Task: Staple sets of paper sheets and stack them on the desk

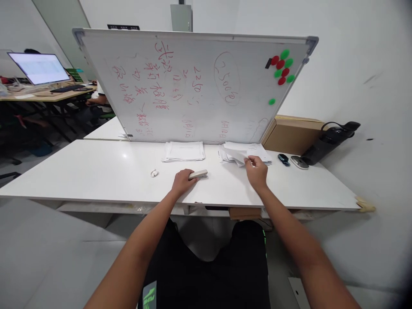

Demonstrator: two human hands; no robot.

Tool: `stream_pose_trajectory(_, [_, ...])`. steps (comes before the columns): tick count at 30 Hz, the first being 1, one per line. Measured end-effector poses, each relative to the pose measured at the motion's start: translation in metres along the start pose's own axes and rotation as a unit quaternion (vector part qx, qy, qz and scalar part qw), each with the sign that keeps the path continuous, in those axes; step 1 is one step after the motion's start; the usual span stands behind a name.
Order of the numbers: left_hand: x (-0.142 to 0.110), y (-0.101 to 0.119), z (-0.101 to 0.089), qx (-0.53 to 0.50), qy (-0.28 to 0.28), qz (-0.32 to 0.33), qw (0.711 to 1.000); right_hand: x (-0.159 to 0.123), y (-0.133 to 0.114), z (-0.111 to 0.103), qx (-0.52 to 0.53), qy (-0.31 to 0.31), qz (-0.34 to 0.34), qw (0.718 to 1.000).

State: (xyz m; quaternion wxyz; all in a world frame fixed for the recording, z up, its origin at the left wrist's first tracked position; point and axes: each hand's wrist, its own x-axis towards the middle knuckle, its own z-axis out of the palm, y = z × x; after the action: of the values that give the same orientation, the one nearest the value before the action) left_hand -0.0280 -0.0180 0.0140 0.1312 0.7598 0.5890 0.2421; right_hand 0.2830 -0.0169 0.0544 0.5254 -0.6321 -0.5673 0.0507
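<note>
My left hand (183, 182) is closed round the back end of a light grey stapler (198, 174), which rests on the white desk (106, 171). My right hand (257, 171) pinches the edge of a sheet of paper (236, 153) between thumb and fingers. That sheet is lifted at an angle above a loose paper stack (257, 151) at the foot of the whiteboard. A neater paper stack (185, 151) lies to the left, beyond the stapler. Left of my left hand sits a small white ring-shaped item (154, 173), perhaps a tape roll.
A whiteboard (199, 86) with red writing and magnets leans along the desk's back. At the right stand a cardboard box (289, 135) and a black bottle (330, 141), near a computer mouse (299, 162) and a small dark object (283, 159). A monitor (38, 68) and a seated person are far left.
</note>
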Motion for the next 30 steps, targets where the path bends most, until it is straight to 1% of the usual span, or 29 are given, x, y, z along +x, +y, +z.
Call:
stream_pose_trajectory(3, [-0.013, 0.01, -0.005, -0.006, 0.056, 0.046, 0.997, -0.048, -0.022, -0.01, -0.043, -0.012, -0.085, 0.995])
stream_pose_trajectory(5, [-0.033, 0.024, -0.005, -0.031, 0.088, 0.081, 0.992, -0.086, -0.032, -0.014, -0.04, -0.001, -0.147, 0.988])
stream_pose_trajectory(7, [-0.059, 0.045, -0.002, -0.104, 0.067, 0.088, 0.988, -0.123, -0.037, -0.016, -0.024, 0.025, -0.207, 0.978])
stream_pose_trajectory(8, [-0.073, 0.056, 0.001, -0.161, 0.045, 0.07, 0.983, -0.14, -0.039, -0.017, -0.014, 0.03, -0.232, 0.972])
stream_pose_trajectory(9, [-0.086, 0.068, 0.003, -0.228, 0.012, 0.041, 0.973, -0.155, -0.04, -0.017, -0.002, 0.027, -0.255, 0.967])
stream_pose_trajectory(10, [-0.096, 0.078, 0.005, -0.292, -0.042, 0.015, 0.955, -0.168, -0.041, -0.017, 0.011, 0.022, -0.272, 0.962])
stream_pose_trajectory(12, [-0.11, 0.094, 0.006, -0.356, -0.093, -0.034, 0.929, -0.188, -0.042, -0.017, 0.036, 0.007, -0.294, 0.955])
stream_pose_trajectory(14, [-0.114, 0.102, 0.003, -0.408, -0.141, -0.08, 0.899, -0.197, -0.042, -0.019, 0.053, -0.006, -0.301, 0.952])
stream_pose_trajectory(17, [-0.107, 0.103, -0.002, -0.494, -0.201, -0.167, 0.829, -0.2, -0.041, -0.026, 0.056, -0.026, -0.304, 0.951])
stream_pose_trajectory(18, [-0.103, 0.101, -0.003, -0.515, -0.207, -0.191, 0.809, -0.2, -0.04, -0.028, 0.053, -0.031, -0.308, 0.95])
stream_pose_trajectory(19, [-0.1, 0.1, -0.002, -0.529, -0.204, -0.209, 0.797, -0.199, -0.039, -0.031, 0.05, -0.036, -0.313, 0.948])
stream_pose_trajectory(20, [-0.096, 0.098, -0.001, -0.536, -0.192, -0.219, 0.792, -0.199, -0.038, -0.033, 0.046, -0.042, -0.319, 0.946])
stream_pose_trajectory(22, [-0.089, 0.096, 0.003, -0.529, -0.167, -0.22, 0.803, -0.198, -0.033, -0.035, 0.037, -0.056, -0.331, 0.941])
stream_pose_trajectory(24, [-0.079, 0.095, 0.007, -0.503, -0.155, -0.202, 0.826, -0.197, -0.027, -0.035, 0.031, -0.065, -0.34, 0.938])
stream_pose_trajectory(26, [-0.066, 0.095, 0.012, -0.469, -0.157, -0.17, 0.852, -0.195, -0.02, -0.032, 0.025, -0.064, -0.349, 0.935])
stream_pose_trajectory(28, [-0.05, 0.093, 0.017, -0.413, -0.152, -0.121, 0.89, -0.19, -0.014, -0.028, 0.01, -0.079, -0.354, 0.932])
stream_pose_trajectory(30, [-0.033, 0.089, 0.022, -0.315, -0.122, -0.056, 0.94, -0.184, -0.01, -0.025, -0.023, -0.118, -0.35, 0.929])
